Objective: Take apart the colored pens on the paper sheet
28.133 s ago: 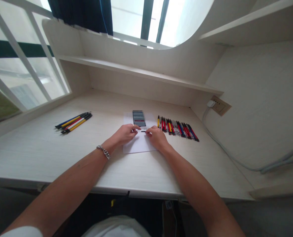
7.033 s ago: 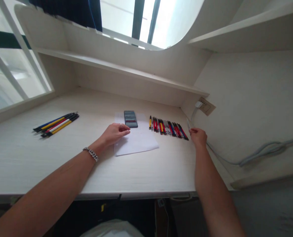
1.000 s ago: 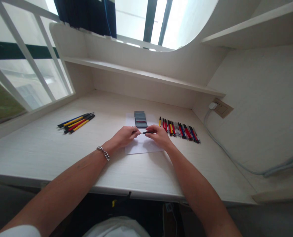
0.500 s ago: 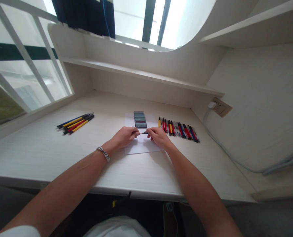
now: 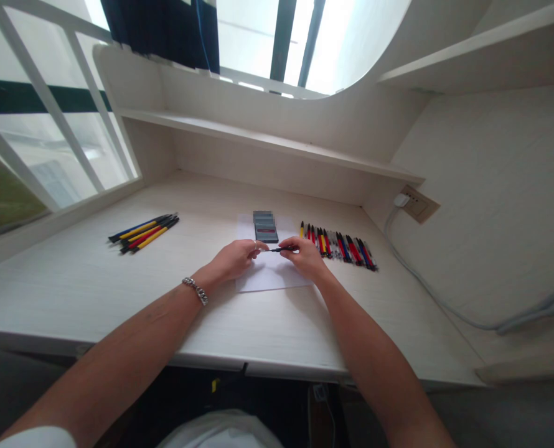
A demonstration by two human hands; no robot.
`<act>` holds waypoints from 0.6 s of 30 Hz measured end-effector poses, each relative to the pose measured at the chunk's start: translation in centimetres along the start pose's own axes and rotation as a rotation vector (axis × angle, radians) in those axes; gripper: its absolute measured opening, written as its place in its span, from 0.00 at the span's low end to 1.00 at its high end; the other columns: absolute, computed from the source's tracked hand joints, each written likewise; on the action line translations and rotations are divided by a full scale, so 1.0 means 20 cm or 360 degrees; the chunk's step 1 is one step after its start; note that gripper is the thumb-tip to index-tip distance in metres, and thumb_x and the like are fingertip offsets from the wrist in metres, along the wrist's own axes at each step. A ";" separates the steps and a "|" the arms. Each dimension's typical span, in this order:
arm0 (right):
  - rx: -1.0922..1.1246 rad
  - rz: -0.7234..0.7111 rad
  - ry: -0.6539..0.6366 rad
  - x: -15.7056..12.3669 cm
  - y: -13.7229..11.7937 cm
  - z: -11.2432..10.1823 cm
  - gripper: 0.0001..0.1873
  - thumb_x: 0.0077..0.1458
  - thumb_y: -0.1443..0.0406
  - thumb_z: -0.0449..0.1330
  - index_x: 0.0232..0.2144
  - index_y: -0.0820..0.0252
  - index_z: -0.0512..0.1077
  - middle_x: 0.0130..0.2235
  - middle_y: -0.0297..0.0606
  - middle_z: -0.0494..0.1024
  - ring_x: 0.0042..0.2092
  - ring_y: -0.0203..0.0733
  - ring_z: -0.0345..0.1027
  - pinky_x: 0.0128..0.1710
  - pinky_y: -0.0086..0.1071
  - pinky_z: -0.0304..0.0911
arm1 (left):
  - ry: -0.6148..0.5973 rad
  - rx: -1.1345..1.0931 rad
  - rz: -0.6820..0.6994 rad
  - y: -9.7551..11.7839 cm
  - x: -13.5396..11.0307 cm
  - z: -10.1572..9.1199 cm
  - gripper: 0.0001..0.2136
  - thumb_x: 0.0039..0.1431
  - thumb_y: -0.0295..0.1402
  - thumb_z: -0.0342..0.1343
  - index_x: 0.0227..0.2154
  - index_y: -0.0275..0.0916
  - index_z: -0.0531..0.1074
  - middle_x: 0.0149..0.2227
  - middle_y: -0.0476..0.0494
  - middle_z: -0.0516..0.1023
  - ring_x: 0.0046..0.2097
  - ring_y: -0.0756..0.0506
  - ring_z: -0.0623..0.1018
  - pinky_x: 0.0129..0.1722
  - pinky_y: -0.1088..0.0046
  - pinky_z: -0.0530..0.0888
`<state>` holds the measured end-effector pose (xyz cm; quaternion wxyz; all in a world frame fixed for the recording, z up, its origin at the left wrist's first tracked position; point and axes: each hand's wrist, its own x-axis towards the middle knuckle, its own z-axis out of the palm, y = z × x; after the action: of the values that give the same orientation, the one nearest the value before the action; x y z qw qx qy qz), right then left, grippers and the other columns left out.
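Over a white sheet of paper in the middle of the desk, my left hand and my right hand meet. Both pinch a thin dark pen, held level between them: the left fingertips close on its left end, the right fingers wrap its right part. A dark phone lies at the sheet's far edge, just beyond my hands. A row of several red, blue, yellow and black pens lies right of my right hand.
A small bundle of several coloured pens lies at the far left of the white desk. A wall socket with a grey cable is at the right. A shelf runs above the desk's back.
My hands have drawn slightly apart along the pen, so more of it shows between them. My right hand has shifted a little to the right. Everything else is unmoved.
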<state>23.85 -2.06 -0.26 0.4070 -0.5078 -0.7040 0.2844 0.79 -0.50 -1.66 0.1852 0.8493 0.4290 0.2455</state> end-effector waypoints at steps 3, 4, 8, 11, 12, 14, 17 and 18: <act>-0.0063 0.0022 0.0002 0.01 0.03 -0.04 0.09 0.49 0.70 0.67 0.36 0.59 0.80 0.38 0.38 0.83 0.38 0.41 0.75 0.45 0.36 0.68 | 0.0008 0.0075 -0.0048 -0.01 0.00 -0.01 0.17 0.63 0.30 0.49 0.51 0.44 0.77 0.41 0.41 0.82 0.39 0.44 0.78 0.39 0.70 0.71; -0.0103 0.0031 0.0012 0.02 0.04 -0.05 0.09 0.49 0.70 0.66 0.36 0.58 0.80 0.38 0.38 0.83 0.39 0.42 0.76 0.46 0.36 0.68 | 0.0018 0.0102 -0.0064 -0.01 0.00 -0.01 0.16 0.64 0.30 0.49 0.50 0.44 0.77 0.43 0.40 0.81 0.40 0.43 0.78 0.39 0.70 0.71; -0.0308 0.0089 0.0137 0.03 0.10 -0.10 0.09 0.51 0.70 0.65 0.37 0.59 0.82 0.40 0.42 0.83 0.41 0.44 0.75 0.47 0.38 0.68 | 0.0059 0.0194 -0.0117 0.00 -0.01 -0.02 0.15 0.64 0.31 0.49 0.47 0.44 0.78 0.45 0.39 0.80 0.41 0.42 0.77 0.39 0.70 0.70; -0.0368 0.0084 0.0179 0.04 0.11 -0.11 0.10 0.55 0.69 0.63 0.39 0.60 0.82 0.41 0.44 0.83 0.42 0.45 0.75 0.47 0.37 0.68 | 0.0052 0.0271 -0.0136 0.01 -0.01 -0.02 0.15 0.64 0.31 0.48 0.47 0.43 0.78 0.45 0.39 0.80 0.42 0.43 0.77 0.38 0.71 0.70; -0.0369 0.0073 0.0176 0.04 0.10 -0.10 0.10 0.56 0.69 0.62 0.39 0.60 0.82 0.41 0.43 0.83 0.42 0.44 0.75 0.46 0.36 0.68 | 0.0043 0.0288 -0.0143 0.02 -0.01 -0.02 0.15 0.64 0.31 0.48 0.48 0.43 0.78 0.46 0.39 0.80 0.42 0.43 0.77 0.38 0.71 0.70; -0.0389 0.0047 0.0161 0.03 0.10 -0.08 0.10 0.56 0.69 0.62 0.39 0.59 0.82 0.40 0.42 0.83 0.42 0.44 0.76 0.46 0.35 0.67 | 0.0021 0.0306 -0.0177 0.02 0.00 -0.02 0.16 0.64 0.30 0.48 0.49 0.43 0.77 0.46 0.40 0.80 0.42 0.42 0.77 0.38 0.70 0.70; -0.0480 0.0020 0.0129 0.02 0.09 -0.04 0.09 0.56 0.70 0.63 0.38 0.58 0.82 0.40 0.40 0.83 0.42 0.43 0.75 0.46 0.34 0.66 | -0.0005 0.0296 -0.0234 0.03 0.00 -0.04 0.16 0.64 0.30 0.48 0.49 0.43 0.77 0.47 0.40 0.80 0.44 0.42 0.77 0.41 0.69 0.71; -0.0513 0.0017 0.0118 0.02 0.09 -0.03 0.09 0.56 0.71 0.63 0.37 0.58 0.82 0.40 0.40 0.83 0.42 0.43 0.75 0.47 0.34 0.66 | -0.0006 0.0284 -0.0239 0.02 0.00 -0.04 0.16 0.63 0.29 0.48 0.49 0.43 0.77 0.47 0.40 0.80 0.45 0.42 0.77 0.42 0.69 0.71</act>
<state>25.17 -1.06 -1.29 0.3445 -0.5804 -0.7223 0.1509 0.62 -0.67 -0.72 0.1276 0.8283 0.5112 0.1903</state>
